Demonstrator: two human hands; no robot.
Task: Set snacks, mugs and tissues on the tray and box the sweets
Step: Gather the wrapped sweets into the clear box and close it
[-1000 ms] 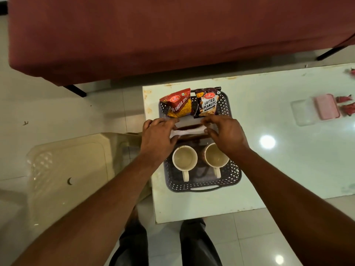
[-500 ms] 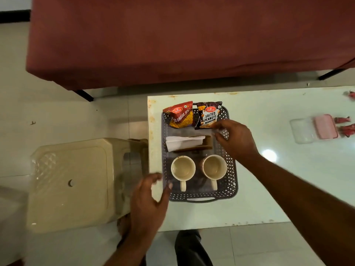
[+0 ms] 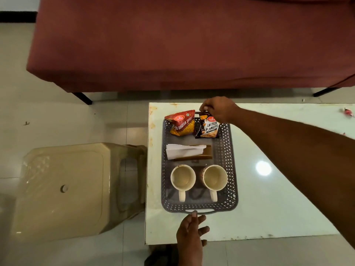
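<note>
Dark-red sofa (image 3: pixel 172 45) fills the far side, beyond the R hand (image 3: pixel 219 110). A pale glossy table (image 3: pixel 269 208) w/ rust-stained edges lies under both hands. A beige plastic stool (image 3: pixel 67 189) sits on the floor, left of the L hand (image 3: pixel 190 229). The tray (image 3: pixel 232 169) is on the table's left part, btwn the two hands: grey plastic, rectangular, lattice-pierced walls, slot handle at each short end. R hand reaches over the far end, fingers curled at the far handle & apparently gripping it. L hand is at the near end, fingers loose & holding nothing, one fingertip touching the near handle. Just this side of the R hand a dark peanuts pack (image 3: pixel 208 127) leans on the far wall. Left of it, touching, is a red-yellow bhujia pack (image 3: pixel 181 123). Midway btwn the hands, white tissues (image 3: pixel 182 151) lie in a brown holder (image 3: pixel 201 153). Closer to the L hand a cream mug (image 3: pixel 182 177) & a second mug (image 3: pixel 214 177) stand upright side by side, handles pointing toward that hand. Far right of the R hand there's a small red-wrapped sweet (image 3: pixel 347 113) at the frame edge.
</note>
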